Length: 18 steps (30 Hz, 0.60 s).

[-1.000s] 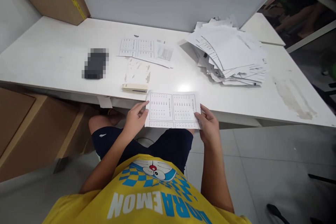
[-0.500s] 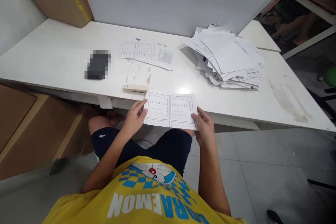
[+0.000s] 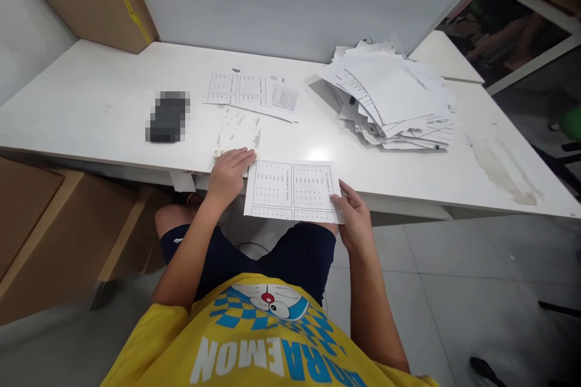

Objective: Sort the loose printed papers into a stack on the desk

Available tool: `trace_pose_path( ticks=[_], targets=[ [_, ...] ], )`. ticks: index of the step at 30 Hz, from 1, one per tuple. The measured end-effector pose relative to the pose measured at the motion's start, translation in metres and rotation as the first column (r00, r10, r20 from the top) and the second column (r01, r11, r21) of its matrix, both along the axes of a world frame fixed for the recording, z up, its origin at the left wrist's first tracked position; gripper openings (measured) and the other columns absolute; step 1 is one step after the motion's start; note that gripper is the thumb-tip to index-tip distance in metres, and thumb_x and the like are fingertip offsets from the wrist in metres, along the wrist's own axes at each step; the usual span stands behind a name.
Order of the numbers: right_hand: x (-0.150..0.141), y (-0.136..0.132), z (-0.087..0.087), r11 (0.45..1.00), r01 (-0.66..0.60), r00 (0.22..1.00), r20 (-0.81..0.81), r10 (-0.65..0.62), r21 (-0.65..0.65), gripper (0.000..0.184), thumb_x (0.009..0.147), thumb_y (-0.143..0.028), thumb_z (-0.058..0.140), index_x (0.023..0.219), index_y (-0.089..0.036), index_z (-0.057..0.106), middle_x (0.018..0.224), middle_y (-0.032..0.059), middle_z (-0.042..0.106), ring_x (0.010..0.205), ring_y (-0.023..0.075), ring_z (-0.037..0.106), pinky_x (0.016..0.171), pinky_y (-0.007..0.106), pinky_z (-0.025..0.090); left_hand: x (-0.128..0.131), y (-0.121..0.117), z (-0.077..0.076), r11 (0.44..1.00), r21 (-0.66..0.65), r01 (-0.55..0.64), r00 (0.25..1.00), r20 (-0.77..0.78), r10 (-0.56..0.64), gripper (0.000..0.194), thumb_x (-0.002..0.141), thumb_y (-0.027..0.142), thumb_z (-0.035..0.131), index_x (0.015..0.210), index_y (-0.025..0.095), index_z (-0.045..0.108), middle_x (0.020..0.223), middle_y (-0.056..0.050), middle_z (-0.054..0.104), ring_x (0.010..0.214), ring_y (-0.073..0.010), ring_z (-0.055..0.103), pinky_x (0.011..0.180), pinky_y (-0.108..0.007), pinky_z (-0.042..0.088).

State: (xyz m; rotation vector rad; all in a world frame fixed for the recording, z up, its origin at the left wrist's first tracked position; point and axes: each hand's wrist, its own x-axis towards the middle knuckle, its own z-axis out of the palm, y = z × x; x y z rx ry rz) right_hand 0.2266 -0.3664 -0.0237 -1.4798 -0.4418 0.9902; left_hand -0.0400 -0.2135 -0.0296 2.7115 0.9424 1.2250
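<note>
The right hand (image 3: 356,217) grips the right edge of a white rectangular paper sheet printed with black-lined boxes (image 3: 290,190), thumb on top. The left hand (image 3: 227,178) has just let go of the sheet's left side and now covers a long cream stapler (image 3: 218,154), fingers stretched; whether they grasp it cannot be told. So the right hand alone carries the sheet, freeing the left for the stapler. The sheet spans the front edge of the white counter (image 3: 91,103), its far-left corner just beside the left fingertips. A smeared strip of counter separates stapler from flat printed white papers (image 3: 252,97); left lies a dark pixelated oblong object (image 3: 167,118), right an untidy white paper heap (image 3: 390,97).
</note>
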Motion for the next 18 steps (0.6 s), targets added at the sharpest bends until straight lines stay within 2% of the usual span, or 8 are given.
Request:
trace_pose_path(
  ticks=[3,6,10,12,14,16,18],
  targets=[
    [0.0,-0.001,-0.001,1.0,-0.027,1.0,0.014,0.027,0.005,0.065,0.071,-0.038,0.079,0.132,-0.021,0.062,0.121,0.0102,0.072,0.112,0.0301,0.068,0.091,0.049,0.059,0.006,0.01,-0.016,0.999,0.029,-0.044,0.995,0.086,0.041,0.045,0.094,0.005,0.036,0.114,0.025,0.071,0.113,-0.002,0.076,0.116,-0.02,0.068,0.096,-0.045,0.056],
    [0.0,0.0,-0.005,0.999,-0.019,0.998,0.063,0.017,0.03,0.066,0.073,-0.038,0.077,0.134,-0.021,0.061,0.124,0.0106,0.071,0.113,0.0291,0.067,0.092,0.048,0.058,0.013,0.012,-0.027,0.995,0.039,-0.097,0.986,0.136,0.091,0.037,0.097,0.013,0.04,0.107,0.026,0.074,0.108,-0.002,0.078,0.111,-0.0211,0.07,0.095,-0.045,0.055],
    [0.001,0.0,-0.006,0.999,-0.018,0.979,0.205,0.01,0.038,0.064,0.075,-0.041,0.075,0.133,-0.021,0.062,0.111,0.0098,0.075,0.106,0.0275,0.069,0.09,0.047,0.058,0.017,0.011,-0.028,0.977,0.186,-0.107,0.979,0.193,0.07,0.034,0.099,0.016,0.041,0.109,0.023,0.073,0.107,-0.005,0.078,0.109,-0.021,0.071,0.093,-0.041,0.055],
    [0.005,0.0,-0.003,0.998,-0.045,0.948,0.317,0.029,0.043,0.061,0.077,-0.043,0.073,0.133,-0.021,0.063,0.102,0.0083,0.076,0.1,0.0261,0.07,0.087,0.046,0.058,0.017,0.01,-0.027,0.952,0.283,-0.115,0.975,0.217,0.053,0.036,0.099,0.014,0.04,0.112,0.022,0.072,0.107,-0.005,0.078,0.109,-0.0206,0.071,0.092,-0.039,0.055],
    [0.014,0.002,0.004,0.995,-0.066,0.897,0.442,0.027,0.073,0.057,0.079,-0.044,0.072,0.132,-0.022,0.064,0.096,0.0067,0.076,0.094,0.0242,0.07,0.084,0.043,0.057,0.016,0.011,-0.028,0.937,0.326,-0.125,0.973,0.225,0.052,0.037,0.099,0.014,0.038,0.114,0.022,0.071,0.107,-0.006,0.078,0.11,-0.0204,0.071,0.093,-0.039,0.055],
    [0.027,0.011,0.013,0.989,-0.037,0.847,0.529,-0.044,0.142,0.054,0.078,-0.041,0.073,0.128,-0.022,0.067,0.093,0.0053,0.075,0.089,0.0224,0.069,0.082,0.041,0.057,0.016,0.012,-0.032,0.935,0.322,-0.147,0.973,0.218,0.078,0.038,0.1,0.015,0.037,0.113,0.023,0.072,0.106,-0.006,0.078,0.11,-0.0201,0.071,0.094,-0.039,0.054],
    [0.047,0.03,0.022,0.966,0.037,0.828,0.532,-0.174,0.258,0.05,0.076,-0.037,0.073,0.123,-0.021,0.069,0.094,0.0044,0.075,0.09,0.0213,0.069,0.083,0.04,0.056,0.015,0.014,-0.037,0.944,0.285,-0.17,0.973,0.199,0.115,0.039,0.1,0.018,0.035,0.112,0.023,0.073,0.106,-0.007,0.078,0.11,-0.0203,0.071,0.095,-0.039,0.054]
  ],
)
